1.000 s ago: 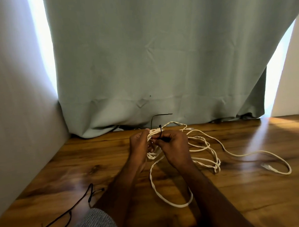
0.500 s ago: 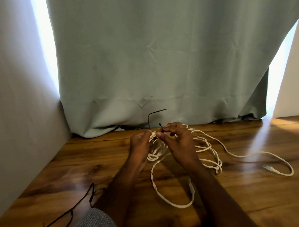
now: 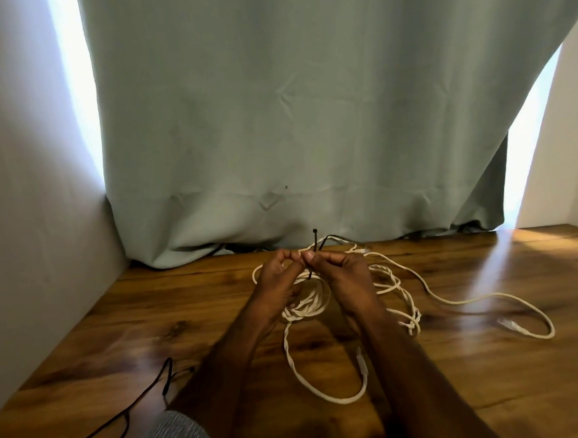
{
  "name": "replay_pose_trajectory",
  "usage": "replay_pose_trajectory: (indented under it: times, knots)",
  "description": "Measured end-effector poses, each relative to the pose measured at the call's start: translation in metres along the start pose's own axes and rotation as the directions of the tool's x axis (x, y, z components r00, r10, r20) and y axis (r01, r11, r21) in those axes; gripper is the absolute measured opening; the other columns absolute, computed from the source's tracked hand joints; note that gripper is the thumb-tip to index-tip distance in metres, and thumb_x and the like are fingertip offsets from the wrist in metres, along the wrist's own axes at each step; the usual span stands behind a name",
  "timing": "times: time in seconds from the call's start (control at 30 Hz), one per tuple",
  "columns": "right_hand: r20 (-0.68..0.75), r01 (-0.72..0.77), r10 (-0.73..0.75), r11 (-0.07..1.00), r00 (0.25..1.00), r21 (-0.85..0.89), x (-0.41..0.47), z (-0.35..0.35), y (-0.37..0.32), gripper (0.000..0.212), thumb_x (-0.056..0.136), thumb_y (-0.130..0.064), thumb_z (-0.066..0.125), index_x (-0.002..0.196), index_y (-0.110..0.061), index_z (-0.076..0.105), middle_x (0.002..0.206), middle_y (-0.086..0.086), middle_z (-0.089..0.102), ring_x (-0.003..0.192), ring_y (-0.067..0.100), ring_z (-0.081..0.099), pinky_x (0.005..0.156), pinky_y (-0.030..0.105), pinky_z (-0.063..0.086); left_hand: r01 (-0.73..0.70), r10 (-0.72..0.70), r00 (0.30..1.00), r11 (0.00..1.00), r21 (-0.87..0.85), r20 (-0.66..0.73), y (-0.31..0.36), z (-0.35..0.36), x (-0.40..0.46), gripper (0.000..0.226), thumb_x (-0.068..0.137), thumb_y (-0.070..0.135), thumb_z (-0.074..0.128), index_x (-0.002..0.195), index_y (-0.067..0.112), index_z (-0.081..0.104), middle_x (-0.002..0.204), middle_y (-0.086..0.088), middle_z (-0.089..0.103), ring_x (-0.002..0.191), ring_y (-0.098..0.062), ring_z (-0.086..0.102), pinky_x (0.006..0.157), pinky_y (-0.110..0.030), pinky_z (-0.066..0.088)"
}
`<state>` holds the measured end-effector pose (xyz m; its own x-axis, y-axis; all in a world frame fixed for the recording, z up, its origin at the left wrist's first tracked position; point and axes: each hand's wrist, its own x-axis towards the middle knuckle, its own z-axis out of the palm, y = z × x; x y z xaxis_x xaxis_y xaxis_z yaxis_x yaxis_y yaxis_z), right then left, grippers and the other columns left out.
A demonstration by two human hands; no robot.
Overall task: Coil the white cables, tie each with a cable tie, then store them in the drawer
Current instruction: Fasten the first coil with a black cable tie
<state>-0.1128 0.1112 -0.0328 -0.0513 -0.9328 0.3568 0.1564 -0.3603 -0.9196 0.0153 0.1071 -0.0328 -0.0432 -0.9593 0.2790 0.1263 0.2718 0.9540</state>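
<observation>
No writing, brand or label can be read anywhere in the view.

Both hands meet above the back middle of the desk (image 3: 486, 359), just in front of its back edge. The left hand (image 3: 277, 279) has its fingers curled, with thumb and forefinger pinched together at the top; whether they grip the tie or strands of cable I cannot tell, since the fingertips crowd together there. The right hand (image 3: 343, 272) pinches the black cable tie (image 3: 312, 251) between thumb and forefinger (its small square head pokes up above the fingertips, and a thin tail arcs away toward the curtain). The two hands touch or nearly touch at the fingertips.

The white cable (image 3: 304, 304) is gathered in a loose, twisted bundle directly beneath and between the hands, partly hidden by them. One long loop runs from the bundle toward the front edge, between the forearms. Another strand trails far out toward the right side of the desk, ending in a pale connector (image 3: 511, 325) lying flat on the wood.

Near the front left corner lie spare black ties (image 3: 149, 393), well apart from the bundle. A grey sleeve (image 3: 171, 436) shows at the front edge. A pale green curtain (image 3: 309, 118) hangs behind the desk, its hem resting along the back edge.
</observation>
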Motion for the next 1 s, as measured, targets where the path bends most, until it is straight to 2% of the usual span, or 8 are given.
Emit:
replay_pose_trajectory:
  times: [0.07,0.2,0.4,0.57,0.67,0.8,0.9,1.0]
  knots:
    - [-0.059,0.045,-0.047,0.998,0.997,-0.033,0.002,0.0,0.002,0.019,0.09,-0.015,0.074,0.104,-0.004,0.078,0.095,0.008,0.079,0.097,0.023,0.075,0.088,0.032,0.058,-0.041,0.041,0.999,0.999,-0.002,0.024,-0.001,0.0,0.001,0.011,0.099,0.022,0.057,0.092,0.014,0.059,0.065,0.002,0.057,0.039,-0.004,0.039,0.04,-0.016,0.028]
    - [-0.133,0.059,-0.07,0.995,0.989,-0.085,0.002,0.002,0.003,0.016,0.09,-0.017,0.074,0.102,-0.007,0.08,0.09,0.003,0.08,0.092,0.017,0.076,0.088,0.033,0.059,-0.015,0.018,0.998,0.998,-0.062,0.052,-0.002,0.0,0.0,0.02,0.098,0.024,0.057,0.102,0.011,0.071,0.049,0.009,0.05,0.038,-0.004,0.032,0.044,-0.017,0.022]
    - [-0.144,0.017,-0.044,0.983,0.989,-0.182,0.005,0.004,0.008,0.017,0.09,-0.022,0.075,0.102,-0.012,0.081,0.091,-0.001,0.08,0.093,0.014,0.075,0.091,0.04,0.059,-0.016,0.018,0.999,0.999,-0.042,0.041,-0.005,-0.005,0.005,0.011,0.087,0.016,0.071,0.077,0.013,0.074,0.053,-0.004,0.036,0.039,-0.01,0.025,0.045,-0.02,0.017]
    - [-0.073,-0.079,0.077,0.996,0.994,-0.031,0.0,0.004,-0.002,0.017,0.093,-0.021,0.071,0.102,-0.01,0.08,0.091,0.003,0.08,0.095,0.02,0.075,0.082,0.031,0.059,-0.015,0.016,1.0,1.0,-0.014,0.026,0.001,-0.005,0.003,0.012,0.084,0.006,0.072,0.073,0.008,0.073,0.046,0.001,0.048,0.037,-0.008,0.033,0.039,-0.017,0.024]
    - [-0.026,-0.127,0.126,0.992,0.992,-0.028,-0.001,0.002,-0.007,0.023,0.101,-0.029,0.06,0.103,-0.016,0.079,0.092,0.001,0.08,0.09,0.014,0.075,0.068,0.019,0.055,-0.042,0.042,0.999,0.999,-0.032,-0.017,0.002,-0.005,0.002,0.012,0.084,-0.002,0.069,0.075,0.005,0.074,0.057,-0.002,0.065,0.043,-0.01,0.049,0.043,-0.016,0.036]
    - [-0.13,-0.054,0.044,0.996,0.991,-0.076,0.007,0.0,-0.002,0.02,0.098,-0.01,0.062,0.111,-0.016,0.076,0.098,-0.004,0.078,0.094,0.01,0.073,0.076,0.019,0.056,-0.054,0.054,0.998,0.998,-0.019,0.01,-0.002,-0.009,0.003,0.012,0.083,0.005,0.072,0.074,0.012,0.077,0.068,-0.017,0.058,0.053,-0.018,0.039,0.051,-0.023,0.026]
    - [-0.246,-0.038,0.022,0.997,0.969,-0.064,0.012,0.003,0.001,0.02,0.093,0.001,0.065,0.104,-0.011,0.076,0.089,0.002,0.079,0.086,0.017,0.075,0.079,0.028,0.059,-0.063,0.064,0.997,0.997,-0.034,0.042,0.001,-0.005,0.0,0.011,0.085,-0.002,0.068,0.077,0.003,0.072,0.056,-0.001,0.061,0.041,-0.009,0.045,0.044,-0.015,0.031]
    - [-0.313,0.018,-0.048,0.995,0.948,-0.096,0.016,0.007,0.0,0.018,0.09,0.005,0.066,0.097,-0.008,0.076,0.086,0.005,0.078,0.08,0.017,0.075,0.076,0.03,0.06,-0.069,0.069,0.997,0.997,-0.018,0.039,0.002,-0.001,0.0,0.008,0.086,-0.006,0.065,0.08,0.0,0.068,0.045,0.008,0.053,0.034,0.0,0.039,0.038,-0.012,0.03]
